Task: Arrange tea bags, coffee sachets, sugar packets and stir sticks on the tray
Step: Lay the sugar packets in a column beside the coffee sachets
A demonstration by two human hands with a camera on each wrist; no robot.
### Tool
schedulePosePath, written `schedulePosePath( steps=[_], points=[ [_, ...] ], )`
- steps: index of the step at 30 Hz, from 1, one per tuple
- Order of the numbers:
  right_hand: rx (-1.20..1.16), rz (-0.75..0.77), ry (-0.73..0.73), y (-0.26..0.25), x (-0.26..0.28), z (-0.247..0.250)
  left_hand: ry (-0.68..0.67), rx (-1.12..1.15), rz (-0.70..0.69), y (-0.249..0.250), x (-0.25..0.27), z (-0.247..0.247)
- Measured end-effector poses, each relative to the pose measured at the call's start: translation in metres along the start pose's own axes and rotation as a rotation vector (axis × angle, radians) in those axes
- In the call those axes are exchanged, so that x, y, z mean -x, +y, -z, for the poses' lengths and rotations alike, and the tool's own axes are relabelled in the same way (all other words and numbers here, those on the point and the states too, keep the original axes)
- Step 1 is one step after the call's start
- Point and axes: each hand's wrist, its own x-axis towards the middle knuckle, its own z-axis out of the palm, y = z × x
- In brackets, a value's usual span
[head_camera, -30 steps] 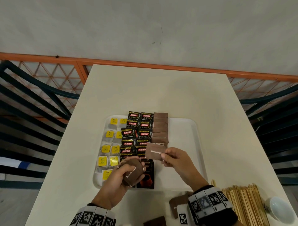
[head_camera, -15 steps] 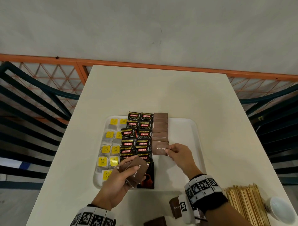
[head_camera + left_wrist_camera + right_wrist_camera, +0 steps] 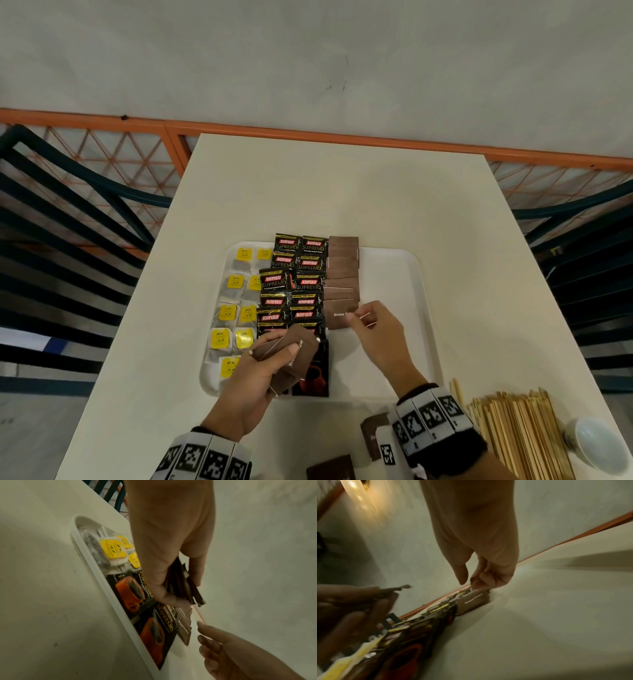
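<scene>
A white tray holds yellow-tagged tea bags on its left, black Kopiko coffee sachets in the middle and a column of brown sugar packets beside them. My left hand grips a fanned stack of brown sugar packets just above the tray's near end. The nearest sugar packet lies flat at the near end of the column. My right hand touches its right edge with bent fingertips, the thumb apart from it.
Wooden stir sticks lie in a pile on the table at the front right, beside a white cup. Loose sugar packets lie near my right wrist. Dark chairs flank the table. The tray's right half is bare.
My right hand carried one sugar packet away from the left hand and laid it at the near end of the sugar column. The left hand stayed put with its stack.
</scene>
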Motion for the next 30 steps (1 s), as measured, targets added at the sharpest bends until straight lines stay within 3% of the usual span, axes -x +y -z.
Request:
schedulePosePath(
  steps=[4,7,16,19,21,26,30],
  points=[
    [-0.086,0.080,-0.342,-0.014,0.028,-0.007,-0.004,-0.019,-0.009,-0.001,0.000,-0.002],
    [-0.154,0.054,-0.458,-0.015,0.038,-0.011,-0.023,-0.038,-0.017,-0.003,0.002,-0.003],
    [-0.493,-0.197,-0.419,-0.006,0.044,-0.007,0.037,-0.091,-0.033,-0.007,0.001,0.003],
    [-0.329,-0.139,-0.410,0.000,0.047,-0.001,0.065,-0.092,-0.041,-0.008,-0.001,0.004],
    [-0.232,-0.090,-0.362,0.007,0.047,0.004,0.077,-0.051,-0.032,-0.007,-0.002,0.007],
    [-0.459,-0.209,-0.152,0.022,0.030,0.009,0.046,0.061,0.000,-0.004,0.002,0.015],
    [-0.477,-0.248,-0.086,0.026,0.013,0.002,-0.008,0.086,0.014,-0.003,0.007,0.017]
  ],
)
